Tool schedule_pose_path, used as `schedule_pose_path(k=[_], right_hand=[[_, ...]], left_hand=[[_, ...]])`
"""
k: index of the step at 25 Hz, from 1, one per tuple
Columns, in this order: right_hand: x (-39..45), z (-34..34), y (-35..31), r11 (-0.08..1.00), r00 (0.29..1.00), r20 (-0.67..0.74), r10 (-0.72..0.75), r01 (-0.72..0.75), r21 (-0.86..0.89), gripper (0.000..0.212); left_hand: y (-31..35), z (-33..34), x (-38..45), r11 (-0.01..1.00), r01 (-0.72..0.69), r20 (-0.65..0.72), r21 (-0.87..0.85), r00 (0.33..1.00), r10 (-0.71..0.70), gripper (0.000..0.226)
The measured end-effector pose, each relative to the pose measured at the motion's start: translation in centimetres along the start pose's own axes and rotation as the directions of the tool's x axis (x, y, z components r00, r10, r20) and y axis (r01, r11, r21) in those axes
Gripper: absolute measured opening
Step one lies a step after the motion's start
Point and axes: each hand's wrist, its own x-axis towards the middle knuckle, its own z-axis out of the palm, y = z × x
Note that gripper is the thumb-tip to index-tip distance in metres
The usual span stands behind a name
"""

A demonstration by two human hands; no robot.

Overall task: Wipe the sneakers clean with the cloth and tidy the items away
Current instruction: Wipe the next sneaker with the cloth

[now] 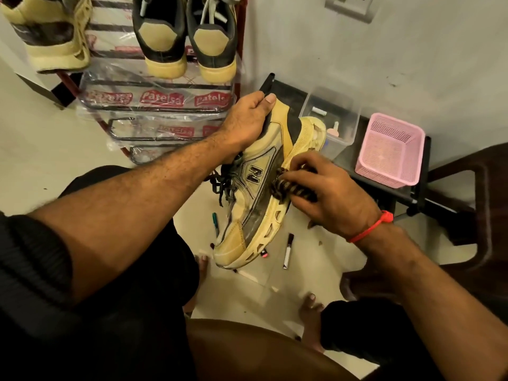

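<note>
At the centre of the frame the person is holding a yellow sneaker in the air, tipped on its side with the toe pointing toward the lower middle of the frame and the heel toward the upper right. The left hand is gripping the heel collar, thumb curled over the top edge and the other fingers tucked out of sight, apparently inside the shoe. The right hand is pressing a dark striped cloth against the side of the midsole, fingers curled tightly around the bunched fabric.

The wiping step seems to be in progress, with the cloth working along the sole edge near the middle of the shoe. The toe and the cut-outs in the lower sole are looking grubby, so the next move probably calls for sliding the cloth down toward the toe while the left hand is keeping the shoe steady, then turning it to reach the far side.

Below the shoe, markers are lying on the pale floor: a white-bodied marker and a green pen. At the upper left and top of the frame, other sneakers are sitting on a plastic-wrapped shoe rack. At the right, a pink basket and a clear plastic box are resting on a low black stand, likely homes for the loose items later.
</note>
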Motion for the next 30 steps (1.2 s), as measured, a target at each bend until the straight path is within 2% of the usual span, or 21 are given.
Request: schedule_pose_path(k=[1,4,5,7,8,9,10,12,13,14,16,17,19,21,22,23,25,26,27,29,30], right_hand=[[-0.1,0.4,-0.3,1.0,1.0,0.009,-0.029,0.029,0.009,0.043],[-1.1,2.3,-2.9,0.962,0.953,0.138,-0.27,0.261,0.078,0.041],[-0.8,2.1,-2.3,0.968,0.96,0.131,-0.249,0.241,0.07,0.04],[0.2,0.7,0.0,0.999,0.999,-0.019,-0.03,0.031,0.023,0.04],[0.5,0.2,0.6,0.998,0.994,-0.083,0.068,-0.066,0.024,0.041],[0.5,0.3,0.4,0.994,0.987,-0.121,0.105,-0.101,0.036,0.041],[0.3,0.9,-0.6,0.997,0.991,-0.119,0.069,-0.064,0.044,0.041],[-0.3,2.5,-3.2,0.991,0.992,-0.047,-0.119,0.121,0.051,0.042],[-0.2,2.5,-3.2,0.986,0.987,-0.009,-0.163,0.163,0.038,0.042],[0.3,2.0,-2.5,0.992,0.992,-0.019,-0.124,0.124,0.023,0.042],[1.6,0.6,-0.6,0.999,0.987,-0.156,0.046,-0.045,0.011,0.04],[1.7,0.4,-0.3,0.998,0.983,-0.172,0.066,-0.063,0.021,0.04],[1.2,1.6,-1.9,0.996,0.992,-0.091,-0.083,0.085,0.014,0.038],[0.3,3.1,-3.5,0.967,0.967,0.036,-0.253,0.253,0.003,0.037],[0.7,2.8,-3.1,0.973,0.972,0.057,-0.229,0.229,-0.004,0.037],[1.2,2.2,-2.2,0.991,0.991,0.02,-0.134,0.135,-0.015,0.037],[2.2,0.8,-0.4,0.999,0.99,-0.135,0.041,-0.044,-0.018,0.036],[2.2,0.6,-0.3,0.999,0.987,-0.152,0.05,-0.052,-0.008,0.035],[1.9,1.0,-1.1,1.0,0.992,-0.126,-0.015,0.013,-0.017,0.036],[0.7,2.8,-3.6,0.971,0.972,0.008,-0.236,0.236,-0.036,0.039],[0.4,3.1,-3.8,0.96,0.96,0.063,-0.272,0.275,-0.045,0.039]], left_hand=[[0.1,0.0,0.0,1.0,0.004,-0.009,-0.006,1.0,-0.004,0.034],[0.1,0.3,-0.3,1.0,0.021,0.005,0.006,1.0,-0.021,0.035],[0.1,0.5,-0.4,1.0,0.022,0.009,0.012,1.0,-0.022,0.035],[0.4,0.6,-0.5,1.0,0.026,-0.01,0.0,1.0,-0.026,0.034],[0.5,0.7,-0.6,0.999,0.038,-0.027,-0.014,0.999,-0.038,0.035],[0.7,0.7,-0.6,0.998,0.053,-0.04,-0.025,0.998,-0.054,0.036],[0.8,0.8,-0.5,0.997,0.066,-0.047,-0.027,0.997,-0.067,0.037],[0.8,1.1,-0.5,0.996,0.087,-0.053,0.014,0.995,-0.086,0.038],[0.8,1.3,-0.5,0.994,0.095,-0.054,0.046,0.994,-0.093,0.039],[0.9,1.5,-0.5,0.992,0.1,-0.057,0.073,0.994,-0.096,0.039],[1.2,1.6,-0.5,0.988,0.11,-0.079,0.105,0.992,-0.102,0.041],[1.4,1.6,-0.5,0.987,0.116,-0.09,0.114,0.99,-0.106,0.042],[1.5,1.6,-0.5,0.983,0.123,-0.093,0.139,0.99,-0.111,0.042],[1.3,1.8,-0.6,0.978,0.119,-0.084,0.174,0.991,-0.106,0.04],[1.3,1.8,-0.6,0.976,0.111,-0.077,0.185,0.992,-0.098,0.04],[1.3,1.8,-0.6,0.977,0.104,-0.073,0.184,0.993,-0.092,0.041],[1.4,1.7,-0.6,0.984,0.095,-0.092,0.152,0.992,-0.082,0.042],[1.4,1.7,-0.5,0.986,0.095,-0.104,0.136,0.991,-0.081,0.043],[1.4,1.7,-0.5,0.987,0.092,-0.104,0.132,0.991,-0.078,0.043],[1.3,2.0,-0.6,0.985,0.084,-0.088,0.15,0.994,-0.071,0.042],[1.2,2.1,-0.6,0.984,0.078,-0.08,0.157,0.995,-0.066,0.041]])
